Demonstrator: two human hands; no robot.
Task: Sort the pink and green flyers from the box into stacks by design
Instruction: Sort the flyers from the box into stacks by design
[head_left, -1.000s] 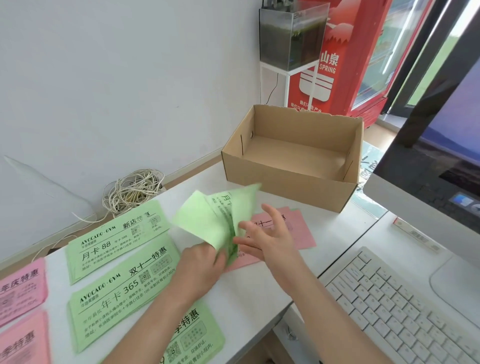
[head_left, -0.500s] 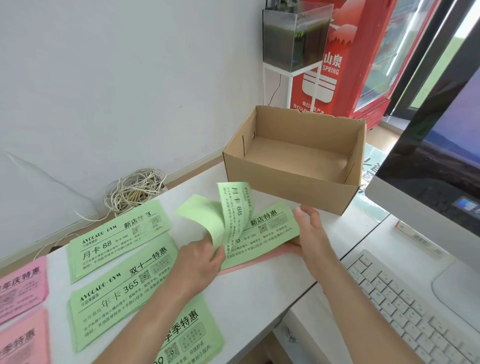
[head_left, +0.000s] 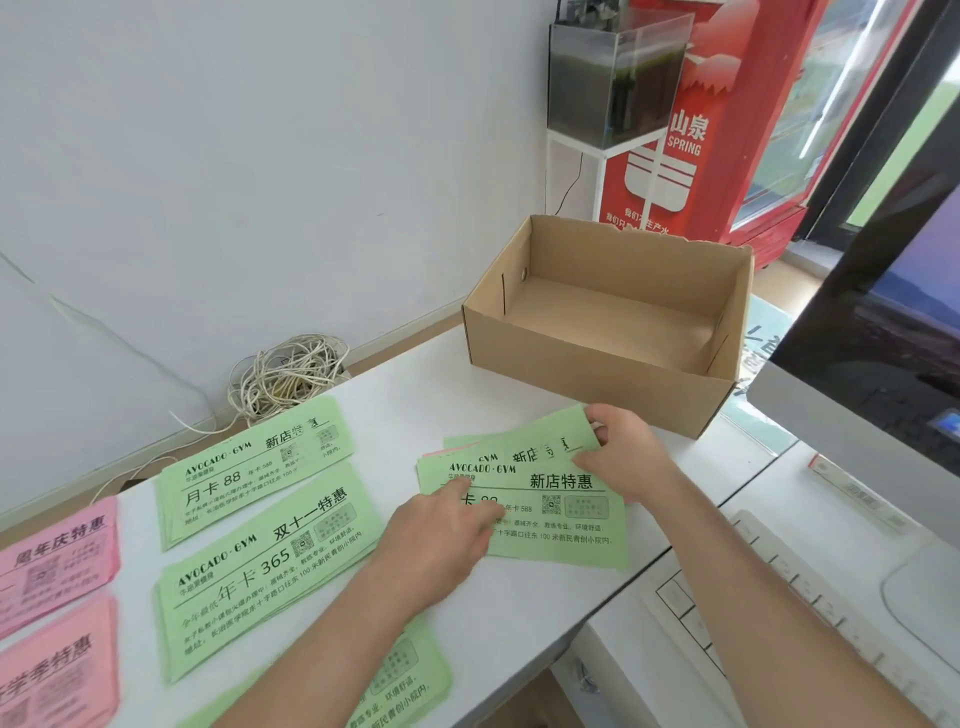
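The cardboard box (head_left: 582, 384) stands open with nothing inside it at the back of the white desk. In front of it lies a small loose pile of green flyers (head_left: 566, 519) with pink edges showing beneath. My left hand (head_left: 441, 535) presses flat on the top green flyer, forefinger stretched out. My right hand (head_left: 623, 452) pinches the far right edge of the flyer pile. Sorted green stacks lie to the left: a "88" stack (head_left: 254, 467), a "365" stack (head_left: 265, 561) and a third one (head_left: 400, 675) at the front. Two pink stacks (head_left: 57, 556) sit at the far left.
A coil of white cable (head_left: 285, 374) lies against the wall. A white keyboard (head_left: 810, 613) and a monitor (head_left: 883, 332) fill the right side. Behind the box stand a red drinks fridge (head_left: 717, 119) and a small tank on a white stand.
The green flyers that my left hand held curled up in the air now lie flat on the pile. My right hand has stayed at the pile's right edge.
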